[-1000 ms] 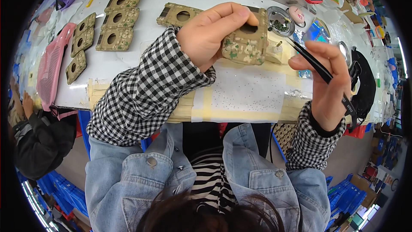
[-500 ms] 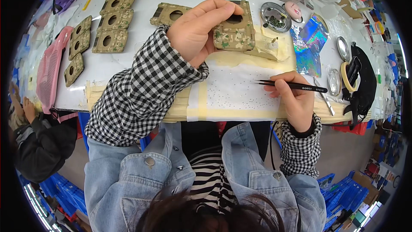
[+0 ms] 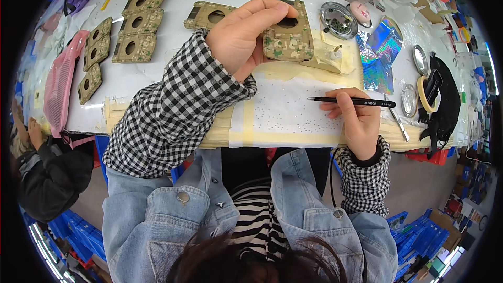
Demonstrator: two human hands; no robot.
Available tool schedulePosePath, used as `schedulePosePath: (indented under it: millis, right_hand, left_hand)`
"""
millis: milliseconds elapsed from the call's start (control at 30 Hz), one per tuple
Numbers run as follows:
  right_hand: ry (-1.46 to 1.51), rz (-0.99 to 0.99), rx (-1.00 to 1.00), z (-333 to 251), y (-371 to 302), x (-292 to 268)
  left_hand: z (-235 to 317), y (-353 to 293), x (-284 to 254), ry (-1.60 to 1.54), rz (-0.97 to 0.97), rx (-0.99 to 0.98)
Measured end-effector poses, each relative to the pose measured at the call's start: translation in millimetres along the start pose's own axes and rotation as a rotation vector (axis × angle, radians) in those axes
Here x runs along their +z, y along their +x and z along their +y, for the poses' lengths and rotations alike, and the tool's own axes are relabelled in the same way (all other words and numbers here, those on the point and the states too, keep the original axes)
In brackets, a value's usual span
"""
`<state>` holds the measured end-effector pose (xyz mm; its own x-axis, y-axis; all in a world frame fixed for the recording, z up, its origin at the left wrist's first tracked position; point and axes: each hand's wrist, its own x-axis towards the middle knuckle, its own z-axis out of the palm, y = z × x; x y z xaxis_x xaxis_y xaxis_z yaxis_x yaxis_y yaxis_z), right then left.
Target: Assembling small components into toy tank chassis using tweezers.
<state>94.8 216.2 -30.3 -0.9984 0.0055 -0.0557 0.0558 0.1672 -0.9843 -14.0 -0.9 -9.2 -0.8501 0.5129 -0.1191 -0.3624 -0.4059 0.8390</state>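
Observation:
My left hand (image 3: 243, 34) is closed on a camouflage-patterned model tank hull (image 3: 288, 42) with a round hole in its top. Between the thumb and fingers of my right hand (image 3: 356, 118) lies a pair of black tweezers (image 3: 361, 101), its tips pointing left. Under those tips a white sheet (image 3: 272, 118) carries many tiny dark specks, too small to name. Just right of the held hull stands a yellowish block (image 3: 331, 63) with a small peg on top. Another camouflage hull (image 3: 201, 15) rests behind my left wrist.
Several more hulls stand in rows at the left (image 3: 137, 23). A pink mesh basket (image 3: 65, 84) is near the left edge. On the right are a round metal dish with small green parts (image 3: 339, 20), iridescent film (image 3: 374, 63), a metal tool (image 3: 399, 120) and a black mask (image 3: 444, 105).
My right hand and the tweezers have shifted slightly left, and the tweezers lie more level. My left hand keeps its hold on the hull almost unmoved.

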Motion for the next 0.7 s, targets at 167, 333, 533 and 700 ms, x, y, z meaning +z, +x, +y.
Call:
schedulePosePath:
  millis: [167,333,533,700]
  right_hand:
    - [-0.015,-0.007,0.001,0.5,0.2,-0.2]
    - [-0.011,-0.017,-0.005,-0.5,0.4,-0.1]
    - [-0.008,-0.018,-0.011,0.5,0.9,0.1]
    - [0.000,-0.006,-0.012,1.2,0.5,0.7]
  left_hand:
    - [0.1,-0.6,0.4,0.003,0.003,-0.001]
    - [-0.2,-0.5,0.5,0.017,0.007,0.000]
    - [0.3,-0.9,1.3,0.021,0.016,-0.005]
    - [-0.3,-0.9,1.2,0.017,0.019,-0.004]
